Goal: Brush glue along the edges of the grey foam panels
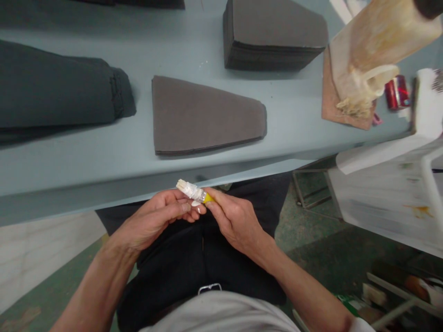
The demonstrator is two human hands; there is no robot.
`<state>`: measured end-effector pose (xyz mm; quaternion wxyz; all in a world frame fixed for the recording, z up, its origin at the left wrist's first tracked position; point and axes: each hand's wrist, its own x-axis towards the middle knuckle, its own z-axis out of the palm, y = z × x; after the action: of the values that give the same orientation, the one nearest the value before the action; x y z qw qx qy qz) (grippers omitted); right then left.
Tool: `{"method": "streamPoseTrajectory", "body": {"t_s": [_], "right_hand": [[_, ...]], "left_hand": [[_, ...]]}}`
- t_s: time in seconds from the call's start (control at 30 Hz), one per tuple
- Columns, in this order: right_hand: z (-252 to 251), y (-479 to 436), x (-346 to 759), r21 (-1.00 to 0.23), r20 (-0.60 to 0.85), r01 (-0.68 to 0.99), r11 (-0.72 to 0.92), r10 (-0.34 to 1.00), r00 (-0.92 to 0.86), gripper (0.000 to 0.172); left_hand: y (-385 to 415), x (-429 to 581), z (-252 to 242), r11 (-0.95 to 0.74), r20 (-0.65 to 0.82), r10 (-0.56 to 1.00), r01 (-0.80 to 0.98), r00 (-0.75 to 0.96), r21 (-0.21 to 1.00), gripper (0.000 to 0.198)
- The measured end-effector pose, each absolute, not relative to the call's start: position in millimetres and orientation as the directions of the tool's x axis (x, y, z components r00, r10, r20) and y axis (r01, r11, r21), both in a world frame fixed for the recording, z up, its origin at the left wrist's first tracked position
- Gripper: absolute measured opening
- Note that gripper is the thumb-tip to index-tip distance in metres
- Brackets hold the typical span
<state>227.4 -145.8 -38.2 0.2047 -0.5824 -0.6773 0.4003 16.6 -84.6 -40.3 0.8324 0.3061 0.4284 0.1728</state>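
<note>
My right hand (232, 216) is closed round the yellow handle of a small brush (193, 191) whose white, glue-caked bristles point up and left. My left hand (157, 216) is curled beside it, its fingertips pinching the brush near the metal ferrule. Both hands hover over my lap, just below the front edge of the blue-grey table (104, 170). A flat grey wedge-shaped foam piece (200, 115) lies on the table directly above my hands.
A stack of grey foam pieces (273, 34) sits farther back. Rolled dark fabric (62, 92) lies at left. At right stand a glue-smeared container (374, 50) on a brown board (330, 103), a red can (397, 92) and a white plastic stool (398, 184).
</note>
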Motion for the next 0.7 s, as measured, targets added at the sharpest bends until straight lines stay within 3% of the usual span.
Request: {"method": "streamPoseTrajectory", "body": {"t_s": [0.43,0.7], "right_hand": [[-41.4,-146.7,223.8,-0.832,-0.192,0.552,-0.053,0.962,-0.196,0.037],[-44.6,-148.1,222.6,-0.837,-0.244,0.535,-0.113,0.953,-0.181,0.035]], "left_hand": [[-99.6,23.3,-35.9,0.855,-0.707,0.518,-0.264,0.482,0.446,0.045],[-109.3,31.4,-39.3,0.824,-0.724,0.565,-0.224,0.395,0.520,0.050]]}}
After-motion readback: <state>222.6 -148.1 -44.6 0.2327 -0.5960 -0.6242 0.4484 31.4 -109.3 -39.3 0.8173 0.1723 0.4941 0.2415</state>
